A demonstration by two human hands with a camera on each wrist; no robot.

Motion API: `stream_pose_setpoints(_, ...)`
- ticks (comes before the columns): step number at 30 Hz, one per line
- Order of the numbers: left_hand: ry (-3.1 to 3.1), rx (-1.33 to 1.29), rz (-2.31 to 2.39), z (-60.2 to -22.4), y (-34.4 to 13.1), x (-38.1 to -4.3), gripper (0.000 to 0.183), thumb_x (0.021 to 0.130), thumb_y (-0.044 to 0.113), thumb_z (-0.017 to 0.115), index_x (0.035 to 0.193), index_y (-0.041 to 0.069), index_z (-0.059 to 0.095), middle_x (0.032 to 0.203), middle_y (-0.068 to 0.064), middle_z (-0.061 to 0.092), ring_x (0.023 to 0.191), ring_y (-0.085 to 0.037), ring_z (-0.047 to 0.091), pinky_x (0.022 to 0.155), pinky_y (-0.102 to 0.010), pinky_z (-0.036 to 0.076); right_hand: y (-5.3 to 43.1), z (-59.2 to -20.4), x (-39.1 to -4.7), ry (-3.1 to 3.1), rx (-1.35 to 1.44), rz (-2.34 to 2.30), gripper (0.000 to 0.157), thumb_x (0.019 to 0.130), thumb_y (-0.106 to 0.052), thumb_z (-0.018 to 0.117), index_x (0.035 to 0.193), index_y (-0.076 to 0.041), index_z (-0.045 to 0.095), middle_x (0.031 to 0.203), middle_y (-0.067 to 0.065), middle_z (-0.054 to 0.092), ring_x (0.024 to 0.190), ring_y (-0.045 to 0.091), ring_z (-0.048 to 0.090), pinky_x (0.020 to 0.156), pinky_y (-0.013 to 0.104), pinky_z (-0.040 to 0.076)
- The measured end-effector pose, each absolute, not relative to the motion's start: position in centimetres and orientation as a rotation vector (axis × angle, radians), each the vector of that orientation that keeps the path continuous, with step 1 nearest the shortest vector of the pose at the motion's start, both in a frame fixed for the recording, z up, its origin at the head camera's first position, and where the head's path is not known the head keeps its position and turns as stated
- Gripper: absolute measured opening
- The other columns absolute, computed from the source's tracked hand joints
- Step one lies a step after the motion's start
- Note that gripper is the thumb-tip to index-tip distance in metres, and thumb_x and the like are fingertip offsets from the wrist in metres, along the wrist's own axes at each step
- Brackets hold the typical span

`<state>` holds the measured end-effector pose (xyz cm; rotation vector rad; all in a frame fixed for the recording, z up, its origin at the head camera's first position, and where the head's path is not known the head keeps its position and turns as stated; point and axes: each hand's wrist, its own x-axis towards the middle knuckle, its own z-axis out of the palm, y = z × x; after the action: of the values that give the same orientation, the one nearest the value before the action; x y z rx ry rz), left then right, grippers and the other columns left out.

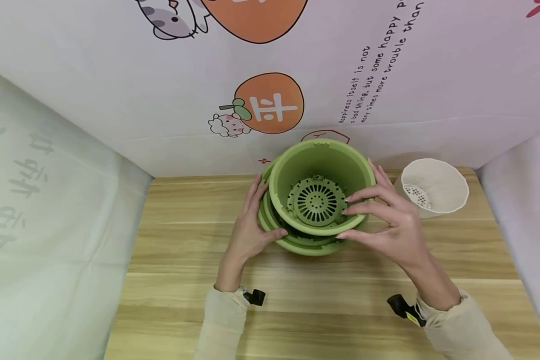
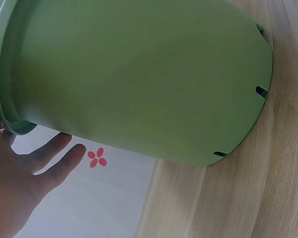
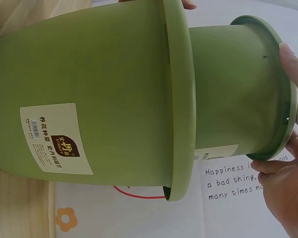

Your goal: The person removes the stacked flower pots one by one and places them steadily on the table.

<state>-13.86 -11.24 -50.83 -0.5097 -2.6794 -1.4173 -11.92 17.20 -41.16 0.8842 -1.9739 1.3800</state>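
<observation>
A green plastic flowerpot (image 1: 328, 162) with a slotted base is raised partway out of a larger green flowerpot (image 2: 139, 84). My right hand (image 1: 396, 225) grips the raised pot by its rim, with fingers reaching inside and the thumb at the front. In the right wrist view, the raised pot (image 3: 228, 89) protrudes well past the larger pot's rim (image 3: 181, 99). My left hand (image 1: 247, 227) holds the larger pot at its left rim, thumb over the front edge and fingers along the outer side. Another green rim (image 1: 312, 241) shows inside the larger pot.
A white pot (image 1: 441, 185) with a perforated base stands to the right on the wooden table (image 1: 175, 260). A printed cloth (image 1: 162, 100) hangs close behind the pots. A paper label (image 3: 57, 141) is stuck on the larger pot's side.
</observation>
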Motion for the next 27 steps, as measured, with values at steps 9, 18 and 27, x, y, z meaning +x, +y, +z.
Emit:
stream_pose_setpoints(9,-2.682,-0.505,-1.426,-50.8,-11.0,-13.9,0.115,0.066,0.089,0.058,0.158,0.03,0.024,0.167,0.009,0.005,0.149,-0.025,0.02,0.108,-0.064,0.031,17.8,-40.9,-11.9,-1.974,0.864,1.38,0.042,0.072,-0.044,0.085,0.073,-0.003,0.075,0.088,0.018,0.069,0.13,0.056,0.042,0.117,0.061,0.022)
stream_pose_setpoints(18,-2.662,-0.506,-1.446,-50.8,-11.0,-13.8,0.115,0.066,0.086,0.062,0.158,0.03,0.024,0.167,0.012,0.004,0.149,-0.024,0.018,0.109,-0.064,0.031,17.8,-40.1,-11.9,-1.971,0.874,1.384,0.041,0.073,-0.043,0.085,0.074,-0.003,0.076,0.087,0.018,0.069,0.13,0.057,0.041,0.117,0.062,0.021)
stream_pose_setpoints(27,-2.665,-0.51,-1.453,-50.7,-11.3,-13.8,0.117,0.065,0.038,0.092,0.158,0.029,0.023,0.166,0.013,0.003,0.15,-0.024,0.018,0.108,-0.065,0.031,17.8,-39.6,-12.0,-1.906,0.826,1.408,0.045,0.071,-0.042,0.087,0.072,0.001,0.075,0.083,0.019,0.069,0.126,0.055,0.046,0.115,0.063,0.023)
